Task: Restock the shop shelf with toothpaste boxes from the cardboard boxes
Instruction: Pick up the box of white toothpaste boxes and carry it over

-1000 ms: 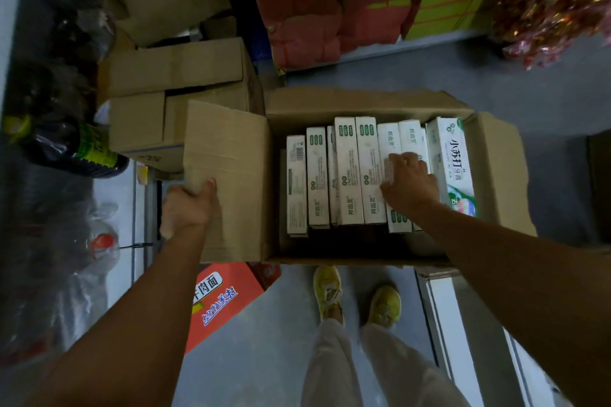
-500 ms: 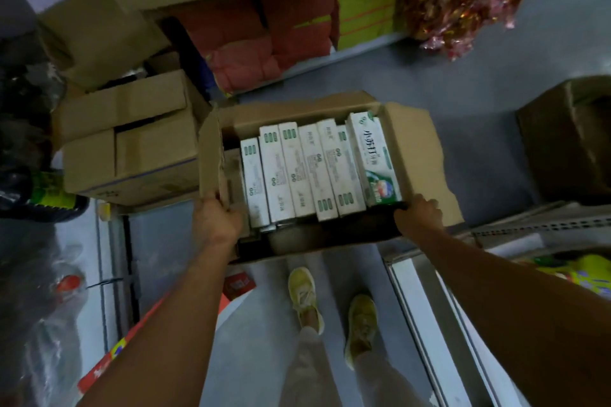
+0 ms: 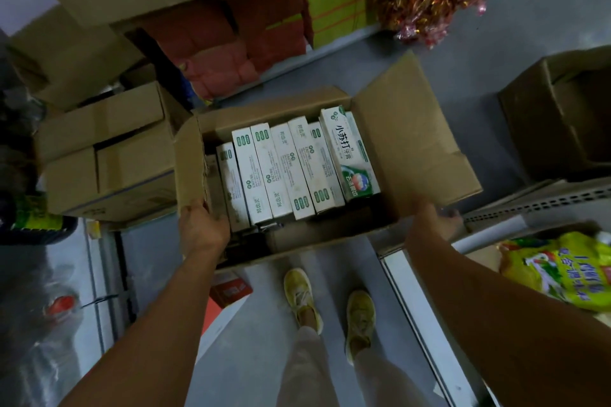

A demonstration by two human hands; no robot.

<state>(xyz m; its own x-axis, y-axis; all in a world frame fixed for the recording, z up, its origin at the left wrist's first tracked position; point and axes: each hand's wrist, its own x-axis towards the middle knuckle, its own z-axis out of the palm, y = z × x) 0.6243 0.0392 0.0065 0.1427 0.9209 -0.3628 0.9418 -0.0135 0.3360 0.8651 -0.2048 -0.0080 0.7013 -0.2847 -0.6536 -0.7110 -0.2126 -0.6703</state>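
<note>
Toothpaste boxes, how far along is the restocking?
Done: the cardboard box is open, flaps spread. In hand: the left hand and right hand grip its near corners. Left: the toothpaste boxes sit inside in a row; none shows on the shelf, so the stocking itself has not begun.
</note>
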